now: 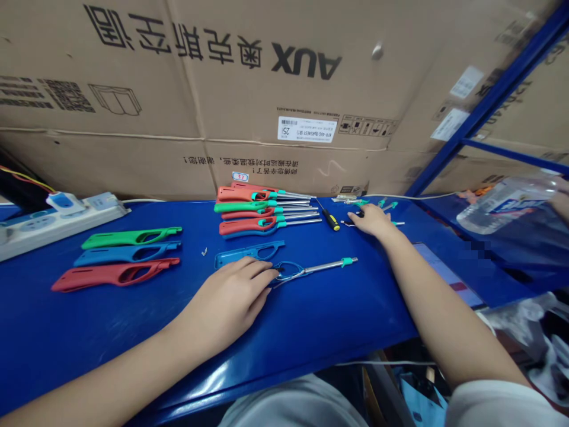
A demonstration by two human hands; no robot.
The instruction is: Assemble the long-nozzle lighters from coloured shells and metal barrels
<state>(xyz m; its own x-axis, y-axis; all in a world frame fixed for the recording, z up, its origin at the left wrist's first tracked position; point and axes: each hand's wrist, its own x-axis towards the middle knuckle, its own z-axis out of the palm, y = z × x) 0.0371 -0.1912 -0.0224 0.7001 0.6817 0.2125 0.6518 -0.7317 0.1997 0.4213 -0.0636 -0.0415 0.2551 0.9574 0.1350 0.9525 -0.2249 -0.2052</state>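
Observation:
My left hand (242, 292) rests over a blue lighter half with a metal tube (326, 265), its fingers closed on the handle part near a small black piece. Just behind that hand lies a loose blue shell (249, 253). My right hand (372, 220) reaches to small parts at the back right, fingers bent around a small dark piece too small to name. Left of it is a yellow and black screwdriver (331, 220). Several assembled lighters (249, 224) with metal tubes are stacked at the back middle.
Green (120, 238), blue (111, 255) and red (98, 276) shells lie at the left, before a white power strip (66, 219). Tiny metal pins (204, 252) lie nearby. Cardboard (222, 89) stands behind. At right are a blue frame (493, 98), a plastic bottle (507, 201) and another person's hand (562, 196).

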